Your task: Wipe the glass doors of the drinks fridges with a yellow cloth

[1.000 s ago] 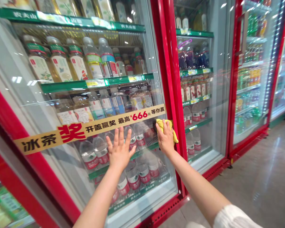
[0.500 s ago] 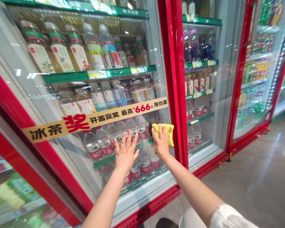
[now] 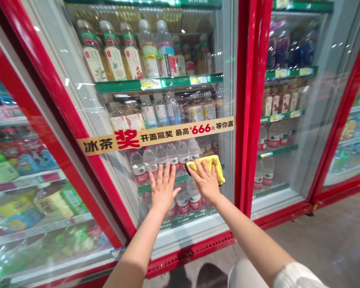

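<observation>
A red-framed drinks fridge stands before me, and its glass door (image 3: 87,104) carries a yellow banner sticker (image 3: 156,136) with red and black print. My left hand (image 3: 163,190) lies flat on the glass below the banner, fingers spread, holding nothing. Beside it my right hand (image 3: 206,182) presses a yellow cloth (image 3: 211,164) against the glass near the door's right edge. Behind the glass stand rows of water bottles (image 3: 165,156) and tea bottles (image 3: 114,60) on green shelves.
A red door post (image 3: 247,108) separates this fridge from another glass-door fridge (image 3: 291,120) on the right. More fridge shelving with packaged goods (image 3: 24,192) sits at the left. Grey floor (image 3: 333,240) spreads to the lower right.
My right hand with the cloth has slid left and down on the glass, away from the red post. The view has swung left, showing more of the left-hand fridge. The left hand stays flat.
</observation>
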{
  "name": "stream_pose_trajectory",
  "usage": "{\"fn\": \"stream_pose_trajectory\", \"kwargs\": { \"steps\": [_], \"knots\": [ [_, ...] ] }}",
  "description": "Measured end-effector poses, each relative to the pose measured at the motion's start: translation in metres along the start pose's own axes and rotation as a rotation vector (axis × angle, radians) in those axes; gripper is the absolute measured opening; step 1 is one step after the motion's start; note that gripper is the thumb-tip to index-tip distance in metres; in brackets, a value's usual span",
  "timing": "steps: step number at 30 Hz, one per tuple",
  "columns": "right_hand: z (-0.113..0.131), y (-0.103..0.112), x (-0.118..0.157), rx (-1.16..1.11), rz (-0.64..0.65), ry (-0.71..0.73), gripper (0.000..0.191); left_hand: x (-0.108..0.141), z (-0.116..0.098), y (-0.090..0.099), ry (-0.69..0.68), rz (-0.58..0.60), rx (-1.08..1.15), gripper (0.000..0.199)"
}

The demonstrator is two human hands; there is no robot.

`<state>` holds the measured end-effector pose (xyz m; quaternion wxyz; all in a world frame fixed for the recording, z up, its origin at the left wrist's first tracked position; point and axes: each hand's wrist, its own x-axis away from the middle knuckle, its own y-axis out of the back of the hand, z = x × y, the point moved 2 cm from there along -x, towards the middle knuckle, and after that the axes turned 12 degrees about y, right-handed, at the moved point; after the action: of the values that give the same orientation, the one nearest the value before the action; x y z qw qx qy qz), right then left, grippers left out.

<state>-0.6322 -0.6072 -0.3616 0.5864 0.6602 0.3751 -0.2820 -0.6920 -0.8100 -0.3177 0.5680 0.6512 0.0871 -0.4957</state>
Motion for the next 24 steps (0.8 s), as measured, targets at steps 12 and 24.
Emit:
{"fn": "stream_pose_trajectory", "kwargs": {
  "steps": [12, 24],
  "knots": [
    [0.014, -0.012, 0.002, -0.118, -0.408, 0.211, 0.045, 0.016, 0.024, -0.011, 0.1, 0.093, -0.141, 0.112],
    [0.03, -0.014, -0.008, -0.063, -0.39, 0.156, 0.06, 0.027, 0.028, -0.019, 0.077, 0.026, -0.204, 0.121]
  ]
}}
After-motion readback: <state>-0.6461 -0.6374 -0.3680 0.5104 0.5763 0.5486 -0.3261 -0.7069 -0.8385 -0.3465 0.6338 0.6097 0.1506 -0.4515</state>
